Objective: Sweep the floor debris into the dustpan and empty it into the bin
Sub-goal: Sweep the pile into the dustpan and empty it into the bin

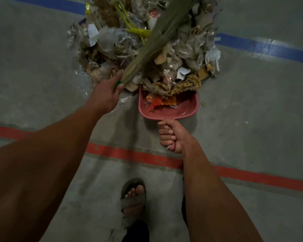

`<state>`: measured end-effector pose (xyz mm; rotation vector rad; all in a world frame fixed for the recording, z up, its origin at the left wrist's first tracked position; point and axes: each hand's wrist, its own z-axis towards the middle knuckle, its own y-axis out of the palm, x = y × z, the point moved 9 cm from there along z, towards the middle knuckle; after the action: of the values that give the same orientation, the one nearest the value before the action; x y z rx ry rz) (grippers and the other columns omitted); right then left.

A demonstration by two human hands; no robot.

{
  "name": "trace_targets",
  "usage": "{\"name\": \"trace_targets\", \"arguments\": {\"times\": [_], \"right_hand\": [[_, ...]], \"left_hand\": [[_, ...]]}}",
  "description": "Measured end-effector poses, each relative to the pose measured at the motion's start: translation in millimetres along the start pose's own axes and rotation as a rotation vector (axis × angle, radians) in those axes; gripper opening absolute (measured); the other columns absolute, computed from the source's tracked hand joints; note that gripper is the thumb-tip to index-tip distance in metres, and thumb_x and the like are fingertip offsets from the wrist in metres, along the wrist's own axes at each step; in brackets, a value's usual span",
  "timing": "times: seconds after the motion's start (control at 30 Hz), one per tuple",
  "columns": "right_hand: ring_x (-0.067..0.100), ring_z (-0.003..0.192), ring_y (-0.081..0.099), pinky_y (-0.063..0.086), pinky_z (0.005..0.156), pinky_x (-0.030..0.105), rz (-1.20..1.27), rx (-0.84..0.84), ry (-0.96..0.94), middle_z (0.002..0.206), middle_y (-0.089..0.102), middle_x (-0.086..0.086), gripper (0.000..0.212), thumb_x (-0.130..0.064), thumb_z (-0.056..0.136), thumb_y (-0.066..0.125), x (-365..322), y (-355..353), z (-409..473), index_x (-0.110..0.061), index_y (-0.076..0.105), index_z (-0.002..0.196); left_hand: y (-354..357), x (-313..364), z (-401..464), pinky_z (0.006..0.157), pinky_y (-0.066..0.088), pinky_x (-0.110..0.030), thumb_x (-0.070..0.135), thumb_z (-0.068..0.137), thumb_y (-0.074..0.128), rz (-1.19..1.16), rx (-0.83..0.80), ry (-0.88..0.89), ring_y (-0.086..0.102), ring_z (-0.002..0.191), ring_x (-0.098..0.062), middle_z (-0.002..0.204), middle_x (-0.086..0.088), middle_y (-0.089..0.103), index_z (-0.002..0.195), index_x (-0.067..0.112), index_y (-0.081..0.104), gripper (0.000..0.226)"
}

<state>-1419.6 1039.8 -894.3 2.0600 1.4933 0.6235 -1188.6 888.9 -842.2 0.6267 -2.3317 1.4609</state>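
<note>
Here we are above the grey concrete floor (252, 105), and the left hand (106, 92) is wrapped round the green-bound neck of the broom (157, 37), fingers curled tight on it. The broom's long straw head lies slanted across a big pile of debris (187, 55): crumpled paper, clear plastic, cardboard scraps, a tangle of yellow cord. Over on the other side, the right hand (171, 135) grips the handle of the pink dustpan (185, 110), fist closed around it, a ring showing on one finger. The dustpan sits flat on the floor with its open mouth pushed against the near edge of the pile, and some orange and brown scraps already lie inside it. A blue line (269, 48) runs behind the pile, a red line (129, 154) crosses beneath the wrists. Down below, a sandalled foot (133, 198) stands on the concrete. The bin is out of sight.
</note>
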Motion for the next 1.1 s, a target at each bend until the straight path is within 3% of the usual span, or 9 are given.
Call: {"name": "trace_targets", "arguments": {"times": [0.1, 0.27, 0.37, 0.47, 0.6, 0.77, 0.93, 1.1], "right_hand": [[0.005, 0.028, 0.017, 0.012, 0.034, 0.021, 0.003, -0.003, 0.003, 0.038, 0.021, -0.01, 0.048, -0.022, 0.094, 0.052, 3, 0, -5, -0.022, 0.033, 0.05], [0.006, 0.027, 0.018, 0.01, 0.035, 0.022, -0.013, -0.019, 0.026, 0.036, 0.024, -0.01, 0.051, -0.021, 0.096, 0.047, 7, -3, -9, -0.021, 0.039, 0.046], [0.005, 0.027, 0.018, 0.014, 0.031, 0.021, -0.007, -0.033, 0.028, 0.037, 0.022, -0.01, 0.048, -0.021, 0.093, 0.051, 8, -4, -8, -0.022, 0.035, 0.048], [0.005, 0.027, 0.018, 0.018, 0.029, 0.02, 0.006, -0.03, 0.026, 0.039, 0.02, -0.01, 0.047, -0.02, 0.092, 0.051, 10, -3, -10, -0.023, 0.033, 0.05], [0.004, 0.027, 0.018, 0.018, 0.029, 0.019, 0.001, 0.003, 0.022, 0.041, 0.018, -0.01, 0.047, -0.018, 0.094, 0.049, 11, 0, -19, -0.022, 0.034, 0.05], [0.005, 0.028, 0.016, 0.009, 0.034, 0.018, -0.057, 0.075, -0.006, 0.039, 0.024, -0.009, 0.047, -0.016, 0.095, 0.049, 13, -2, -46, -0.023, 0.034, 0.051], [0.005, 0.027, 0.016, 0.01, 0.033, 0.017, -0.076, 0.129, -0.005, 0.038, 0.024, -0.009, 0.051, -0.015, 0.098, 0.045, 33, 3, -89, -0.023, 0.035, 0.049], [0.005, 0.026, 0.015, 0.014, 0.032, 0.014, -0.041, 0.142, -0.023, 0.038, 0.023, -0.008, 0.045, -0.015, 0.094, 0.049, 58, 10, -141, -0.023, 0.034, 0.053]], "left_hand": [[12, 2, -47, 0.098, 0.039, -0.03, 0.036, 0.109, 0.046, -0.046, -0.055, 0.045, 0.058, 0.124, -0.033, 0.143, -0.014, 0.058, 0.159, 0.031, 0.035, 0.052], [8, 6, -96, 0.081, 0.045, -0.035, 0.031, 0.108, 0.05, -0.073, 0.014, 0.059, 0.062, 0.095, -0.024, 0.11, -0.004, 0.066, 0.156, 0.04, 0.035, 0.052], [0, 14, -91, 0.087, 0.048, -0.037, 0.031, 0.108, 0.049, -0.106, 0.087, 0.077, 0.059, 0.098, -0.017, 0.119, -0.003, 0.066, 0.157, 0.041, 0.033, 0.053], [12, 16, -73, 0.096, 0.048, -0.039, 0.035, 0.107, 0.048, -0.07, 0.03, 0.104, 0.06, 0.113, -0.023, 0.136, -0.005, 0.061, 0.159, 0.041, 0.029, 0.056], [44, 18, -75, 0.086, 0.052, -0.045, 0.041, 0.106, 0.047, 0.128, -0.129, 0.118, 0.062, 0.105, -0.034, 0.123, -0.012, 0.062, 0.158, 0.042, 0.029, 0.055], [49, 37, -100, 0.079, 0.053, -0.042, 0.036, 0.104, 0.052, 0.117, -0.127, 0.115, 0.062, 0.097, -0.034, 0.117, -0.008, 0.06, 0.157, 0.037, 0.034, 0.056], [44, 69, -139, 0.084, 0.055, -0.045, 0.028, 0.103, 0.056, 0.067, -0.169, 0.138, 0.065, 0.105, -0.035, 0.134, -0.005, 0.061, 0.159, 0.034, 0.034, 0.06], [25, 113, -173, 0.095, 0.052, -0.041, 0.026, 0.104, 0.056, 0.051, -0.198, 0.157, 0.061, 0.125, -0.031, 0.154, 0.001, 0.052, 0.161, 0.035, 0.031, 0.063]]}}
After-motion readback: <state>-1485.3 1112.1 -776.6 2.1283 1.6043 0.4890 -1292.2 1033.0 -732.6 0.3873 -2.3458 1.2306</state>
